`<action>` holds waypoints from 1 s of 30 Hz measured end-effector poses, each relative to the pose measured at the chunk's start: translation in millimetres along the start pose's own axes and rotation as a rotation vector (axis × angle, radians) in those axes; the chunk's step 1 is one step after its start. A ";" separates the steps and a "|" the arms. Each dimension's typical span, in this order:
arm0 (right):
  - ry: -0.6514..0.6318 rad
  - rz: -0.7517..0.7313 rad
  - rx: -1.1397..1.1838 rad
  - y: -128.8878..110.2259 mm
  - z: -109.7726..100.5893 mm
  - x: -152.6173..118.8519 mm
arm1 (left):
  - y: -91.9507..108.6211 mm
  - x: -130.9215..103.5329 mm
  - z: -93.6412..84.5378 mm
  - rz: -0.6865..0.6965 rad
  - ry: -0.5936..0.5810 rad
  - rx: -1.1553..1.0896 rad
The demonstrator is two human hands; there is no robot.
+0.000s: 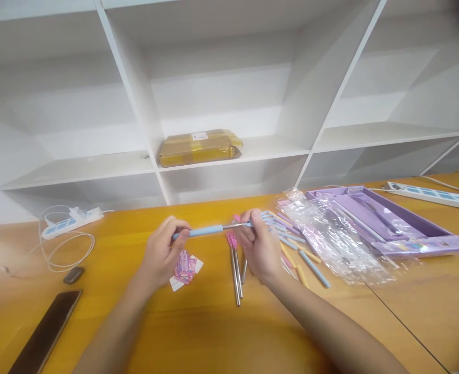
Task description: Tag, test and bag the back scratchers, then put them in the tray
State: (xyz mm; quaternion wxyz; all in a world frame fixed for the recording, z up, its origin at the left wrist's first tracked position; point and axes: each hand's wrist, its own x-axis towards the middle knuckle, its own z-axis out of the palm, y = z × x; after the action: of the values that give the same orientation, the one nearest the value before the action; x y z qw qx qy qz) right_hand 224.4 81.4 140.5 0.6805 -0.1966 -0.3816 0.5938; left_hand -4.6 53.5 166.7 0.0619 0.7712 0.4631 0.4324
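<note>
Between my hands, a light blue back scratcher [206,230] is held almost level above the table. My left hand [163,249] is closed around the end of its blue handle. At the other end, my right hand [258,241] pinches near the head, where a short metal rod shows; the fingers hide part of it. Below and beside my right hand lie pink-headed pieces with metal rods [236,270]. A pile of blue, yellow and purple handles [313,267] spreads to the right. Small pink printed cards [185,267] lie in a heap near my left hand.
Clear plastic bags [338,234] lie beside a purple box tray [420,221] at right. Power strips [71,222] with white cables, a dark phone-like slab [46,332] and a small dark object [73,275] are on the table. A taped parcel [200,148] sits in the shelf behind.
</note>
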 end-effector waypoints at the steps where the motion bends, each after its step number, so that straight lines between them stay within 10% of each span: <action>1: -0.003 0.023 0.001 0.1 0.5 0.5 | 0.8 0.3 -1.1 -0.027 -0.018 -0.064; 20: -0.158 0.152 0.063 15.8 15.6 -21.1 | 18.3 -6.3 21.6 -0.186 0.005 -1.390; 30: -0.079 0.172 -0.050 25.2 14.4 -23.7 | 24.5 -1.2 26.0 -0.556 0.305 -1.483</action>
State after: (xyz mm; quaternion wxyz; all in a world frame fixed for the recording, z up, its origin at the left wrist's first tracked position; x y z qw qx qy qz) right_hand 196.8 61.5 124.6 0.6062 -0.2223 -0.4045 0.6477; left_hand 30.2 46.7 162.1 0.5991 0.3185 0.2339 0.6963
